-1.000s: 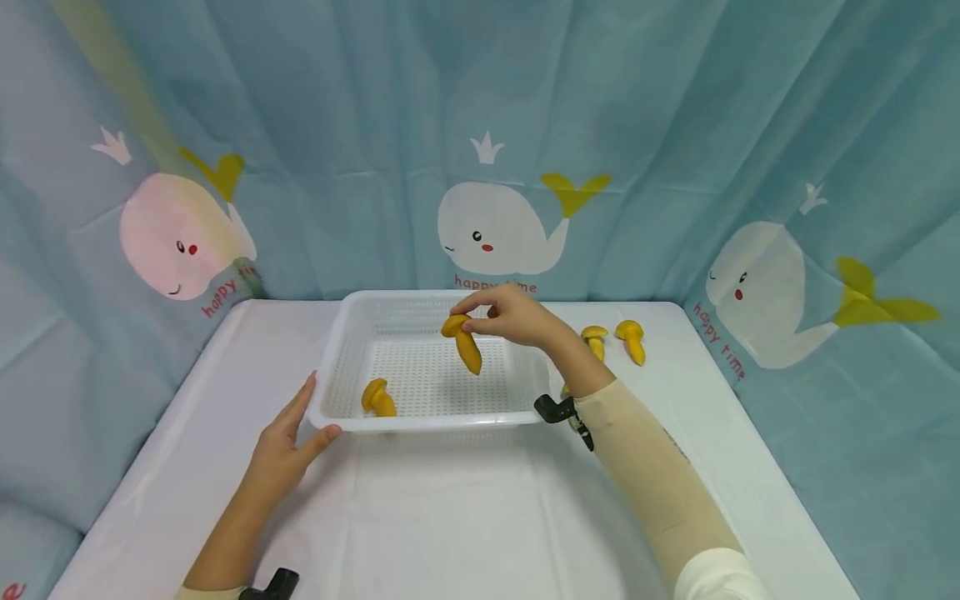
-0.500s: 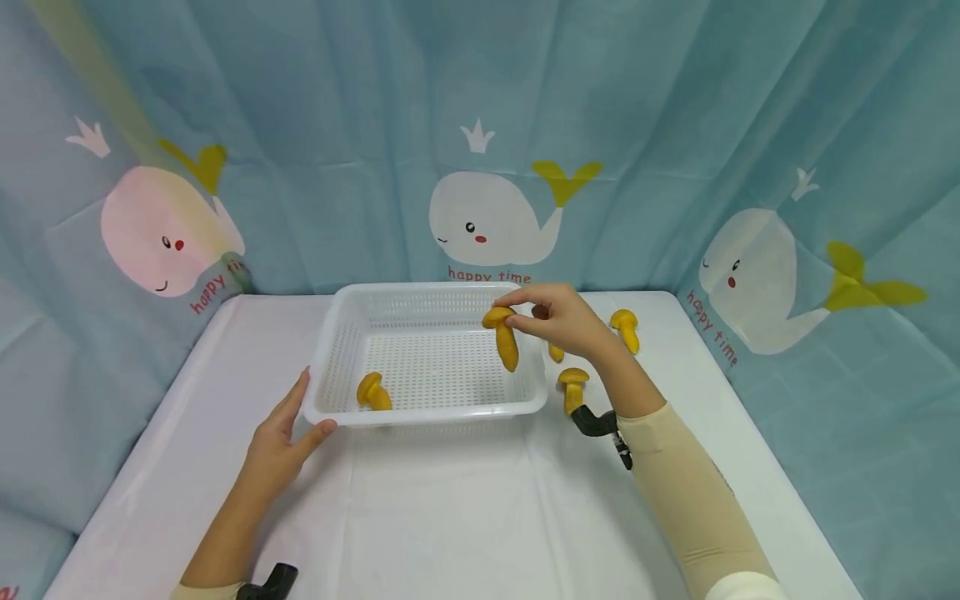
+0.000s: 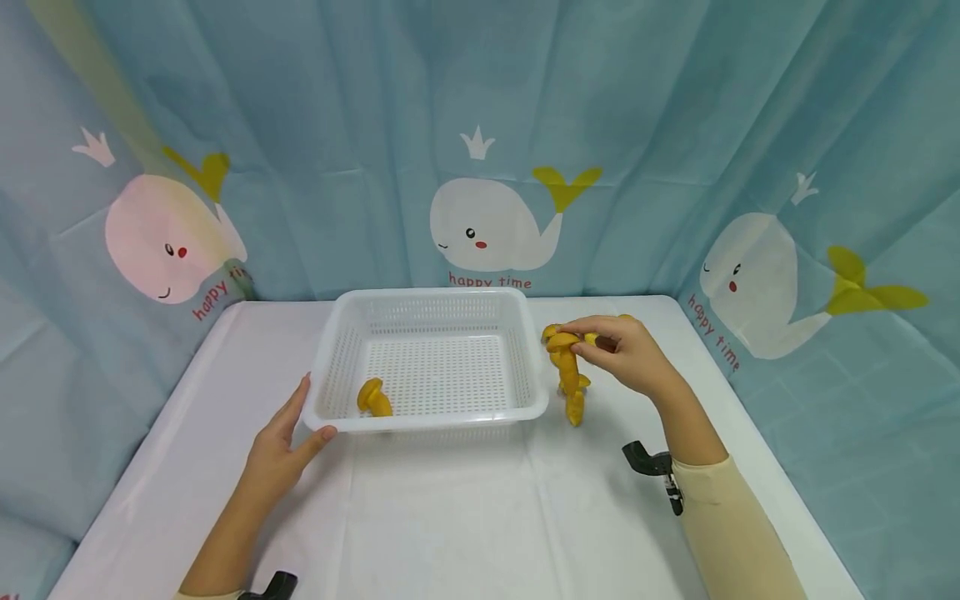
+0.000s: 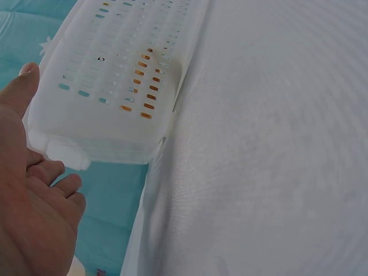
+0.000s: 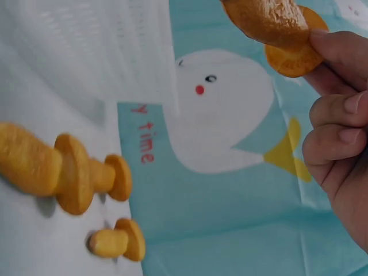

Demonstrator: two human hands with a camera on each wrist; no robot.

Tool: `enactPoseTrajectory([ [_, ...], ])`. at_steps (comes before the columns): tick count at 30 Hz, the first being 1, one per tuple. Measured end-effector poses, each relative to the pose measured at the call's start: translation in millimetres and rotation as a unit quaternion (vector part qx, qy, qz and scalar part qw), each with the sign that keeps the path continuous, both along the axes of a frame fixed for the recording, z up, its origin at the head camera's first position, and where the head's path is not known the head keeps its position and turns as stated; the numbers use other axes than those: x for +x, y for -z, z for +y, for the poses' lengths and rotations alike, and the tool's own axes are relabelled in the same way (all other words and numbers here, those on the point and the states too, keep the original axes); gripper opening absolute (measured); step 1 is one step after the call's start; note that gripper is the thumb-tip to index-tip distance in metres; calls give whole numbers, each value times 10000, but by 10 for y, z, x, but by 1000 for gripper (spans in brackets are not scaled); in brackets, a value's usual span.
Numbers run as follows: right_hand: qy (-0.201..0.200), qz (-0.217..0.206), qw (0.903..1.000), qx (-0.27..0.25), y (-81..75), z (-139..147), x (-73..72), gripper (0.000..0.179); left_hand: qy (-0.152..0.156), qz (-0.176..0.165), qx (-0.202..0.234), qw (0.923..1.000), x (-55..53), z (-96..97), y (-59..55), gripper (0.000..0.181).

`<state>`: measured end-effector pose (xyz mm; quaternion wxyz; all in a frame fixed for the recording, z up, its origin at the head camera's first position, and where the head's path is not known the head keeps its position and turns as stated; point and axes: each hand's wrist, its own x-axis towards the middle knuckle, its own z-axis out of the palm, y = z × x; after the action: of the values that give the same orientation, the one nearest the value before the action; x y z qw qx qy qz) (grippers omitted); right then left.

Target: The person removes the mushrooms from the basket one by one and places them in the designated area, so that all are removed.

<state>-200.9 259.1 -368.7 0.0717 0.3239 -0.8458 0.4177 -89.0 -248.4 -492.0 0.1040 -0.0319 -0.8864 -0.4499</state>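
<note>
My right hand [image 3: 622, 354] pinches a yellow toy mushroom [image 3: 567, 362] by its cap, stem down, to the right of the white plastic basket [image 3: 431, 423]. In the right wrist view, thumb and fingertips grip that mushroom [image 5: 270, 23] at its cap. Beneath and behind it several more mushrooms [image 3: 575, 408] lie on the table, partly hidden by the held one and by the hand. One mushroom [image 3: 375, 400] lies inside the basket at the front left. At the basket's front left corner, my left hand [image 3: 273, 454] touches the rim, thumb and fingers spread around the corner.
A white cloth [image 3: 442, 508] covers the table. Blue curtains [image 3: 337, 225] with whale prints rise behind it and along both sides. In the right wrist view, mushrooms [image 5: 75, 172] lie near the basket's wall.
My right hand has carried the mushroom rightward from above the basket, past its right rim, to over the other mushrooms. My left hand has stayed at the corner.
</note>
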Motion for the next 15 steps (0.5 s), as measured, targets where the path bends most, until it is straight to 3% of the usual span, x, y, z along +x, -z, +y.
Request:
enactPoseTrajectory([
  [10,167,-304,9994,2,305,418,14,33,35,-15,-38,10000,6,-17,18,94],
  [15,541,-686,9962,62,463,609,-53,32,-19,-88,-45,9999,-12,-17,7,95],
])
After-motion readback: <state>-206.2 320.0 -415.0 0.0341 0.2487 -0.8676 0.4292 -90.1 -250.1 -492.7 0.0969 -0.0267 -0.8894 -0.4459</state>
